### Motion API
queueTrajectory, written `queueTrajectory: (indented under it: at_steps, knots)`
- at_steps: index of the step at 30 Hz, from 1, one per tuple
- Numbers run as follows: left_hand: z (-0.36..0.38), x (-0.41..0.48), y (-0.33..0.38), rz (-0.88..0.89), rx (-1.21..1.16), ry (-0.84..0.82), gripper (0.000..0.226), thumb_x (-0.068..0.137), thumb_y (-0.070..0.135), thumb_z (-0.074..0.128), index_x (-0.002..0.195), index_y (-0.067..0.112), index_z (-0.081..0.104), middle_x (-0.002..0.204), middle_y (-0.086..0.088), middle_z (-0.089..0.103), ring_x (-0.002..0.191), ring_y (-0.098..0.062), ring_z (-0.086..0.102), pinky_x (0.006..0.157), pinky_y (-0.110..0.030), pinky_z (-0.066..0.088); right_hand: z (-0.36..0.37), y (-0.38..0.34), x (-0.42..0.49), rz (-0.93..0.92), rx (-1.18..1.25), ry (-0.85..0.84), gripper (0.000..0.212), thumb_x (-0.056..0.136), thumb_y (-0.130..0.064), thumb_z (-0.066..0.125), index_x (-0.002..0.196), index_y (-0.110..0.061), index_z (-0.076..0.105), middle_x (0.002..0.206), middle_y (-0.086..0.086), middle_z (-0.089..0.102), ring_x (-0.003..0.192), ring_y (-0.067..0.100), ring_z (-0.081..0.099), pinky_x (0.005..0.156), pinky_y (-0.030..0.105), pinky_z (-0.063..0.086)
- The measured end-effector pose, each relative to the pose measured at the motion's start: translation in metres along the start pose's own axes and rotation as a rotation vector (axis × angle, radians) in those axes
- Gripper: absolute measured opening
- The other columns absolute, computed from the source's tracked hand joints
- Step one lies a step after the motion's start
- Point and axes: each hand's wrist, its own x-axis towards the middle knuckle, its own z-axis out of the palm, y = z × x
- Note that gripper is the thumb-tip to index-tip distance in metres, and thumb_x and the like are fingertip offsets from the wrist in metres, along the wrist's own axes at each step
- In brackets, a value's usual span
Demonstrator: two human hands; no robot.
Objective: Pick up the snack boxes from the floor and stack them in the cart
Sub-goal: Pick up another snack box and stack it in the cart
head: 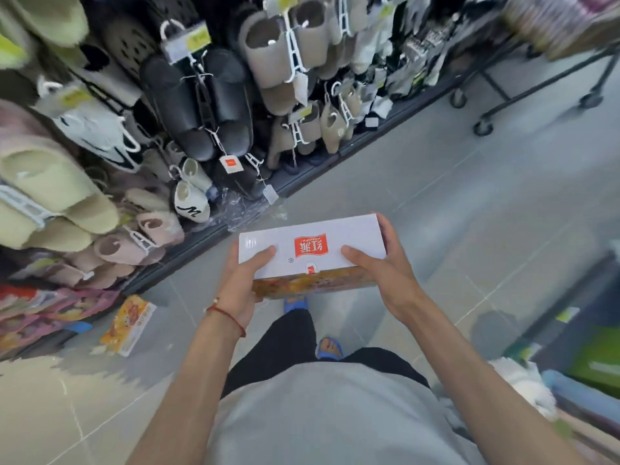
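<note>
I hold a snack box [312, 243] at waist height over the grey floor; its top is white with a red logo, its side orange and yellow. My left hand [245, 280] grips its left end, thumb on top. My right hand [385, 266] grips the right end, fingers wrapped round the far corner. A second snack box [129, 325], orange and yellow, lies flat on the floor at the lower left beside the shelf base. The cart [563, 52] stands at the upper right on black wheels, with packaged goods on it.
A rack of hanging slippers [201, 105] fills the left side, with its dark base rail running diagonally across the floor. More shelving with green and blue goods [590, 360] stands at the right edge. Grey tiled floor [469, 196] runs between them towards the cart.
</note>
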Motion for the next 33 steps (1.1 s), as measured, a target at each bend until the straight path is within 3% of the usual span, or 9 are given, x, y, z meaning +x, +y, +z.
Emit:
queueTrajectory:
  at_steps: [4, 10, 14, 17, 21, 23, 29, 33]
  knots:
    - [0.042, 0.052, 0.035, -0.003, 0.091, -0.111, 0.039, 0.089, 0.026, 0.073, 0.124, 0.034, 0.058, 0.118, -0.006, 0.074, 0.104, -0.027, 0.068, 0.076, -0.040, 0.045, -0.022, -0.016, 0.031, -0.013, 0.071, 0.131, 0.070, 0.088, -0.026, 0.082, 0.143, -0.041, 0.041, 0.131, -0.010, 0.064, 0.116, 0.012, 0.067, 0.078, 0.023, 0.061]
    - [0.118, 0.117, 0.092, 0.003, 0.197, -0.292, 0.050, 0.090, 0.019, 0.072, 0.136, 0.029, 0.054, 0.115, -0.005, 0.075, 0.094, -0.019, 0.072, 0.069, -0.033, 0.048, -0.052, -0.045, 0.072, -0.041, 0.171, 0.363, 0.074, 0.083, -0.033, 0.084, 0.143, -0.039, 0.041, 0.131, -0.010, 0.064, 0.116, 0.014, 0.067, 0.086, 0.030, 0.062]
    - [0.171, 0.150, 0.123, -0.016, 0.257, -0.368, 0.050, 0.089, 0.015, 0.072, 0.135, 0.027, 0.057, 0.121, -0.008, 0.073, 0.092, -0.019, 0.071, 0.064, -0.030, 0.044, -0.079, -0.061, 0.095, -0.043, 0.287, 0.469, 0.063, 0.088, -0.017, 0.081, 0.136, -0.039, 0.048, 0.122, -0.015, 0.068, 0.115, 0.013, 0.067, 0.087, 0.031, 0.059]
    - [0.217, 0.169, 0.140, -0.036, 0.306, -0.426, 0.049, 0.090, 0.014, 0.071, 0.136, 0.023, 0.056, 0.121, -0.008, 0.073, 0.088, -0.018, 0.072, 0.054, -0.024, 0.050, -0.103, -0.074, 0.115, -0.034, 0.340, 0.544, 0.066, 0.084, -0.020, 0.084, 0.136, -0.039, 0.049, 0.120, -0.015, 0.069, 0.115, 0.014, 0.067, 0.087, 0.030, 0.059]
    - [0.283, 0.192, 0.153, -0.049, 0.389, -0.472, 0.042, 0.091, 0.014, 0.070, 0.130, 0.023, 0.058, 0.106, -0.002, 0.075, 0.075, -0.010, 0.071, 0.047, -0.020, 0.043, -0.149, -0.089, 0.144, -0.034, 0.409, 0.626, 0.069, 0.081, -0.018, 0.084, 0.139, -0.033, 0.050, 0.122, -0.008, 0.069, 0.115, 0.017, 0.068, 0.080, 0.027, 0.059]
    - [0.322, 0.204, 0.156, -0.050, 0.424, -0.484, 0.037, 0.090, 0.015, 0.070, 0.124, 0.025, 0.061, 0.101, 0.001, 0.075, 0.071, -0.010, 0.069, 0.046, -0.019, 0.038, -0.177, -0.095, 0.159, -0.025, 0.423, 0.645, 0.070, 0.076, -0.025, 0.083, 0.137, -0.035, 0.050, 0.123, -0.006, 0.069, 0.115, 0.018, 0.068, 0.084, 0.032, 0.061]
    - [0.447, 0.230, 0.169, -0.056, 0.489, -0.511, 0.038, 0.077, 0.028, 0.077, 0.112, 0.035, 0.064, 0.108, -0.004, 0.077, 0.078, -0.015, 0.068, 0.055, -0.024, 0.031, -0.281, -0.126, 0.206, -0.026, 0.461, 0.693, 0.074, 0.071, -0.028, 0.083, 0.138, -0.034, 0.051, 0.124, -0.006, 0.070, 0.115, 0.018, 0.068, 0.080, 0.028, 0.058]
    - [0.524, 0.245, 0.178, -0.028, 0.463, -0.518, 0.036, 0.088, 0.018, 0.072, 0.120, 0.029, 0.062, 0.111, -0.004, 0.076, 0.083, -0.015, 0.071, 0.058, -0.026, 0.039, -0.349, -0.153, 0.234, -0.032, 0.426, 0.692, 0.074, 0.071, -0.032, 0.082, 0.137, -0.035, 0.049, 0.126, -0.006, 0.068, 0.117, 0.019, 0.066, 0.084, 0.031, 0.059]
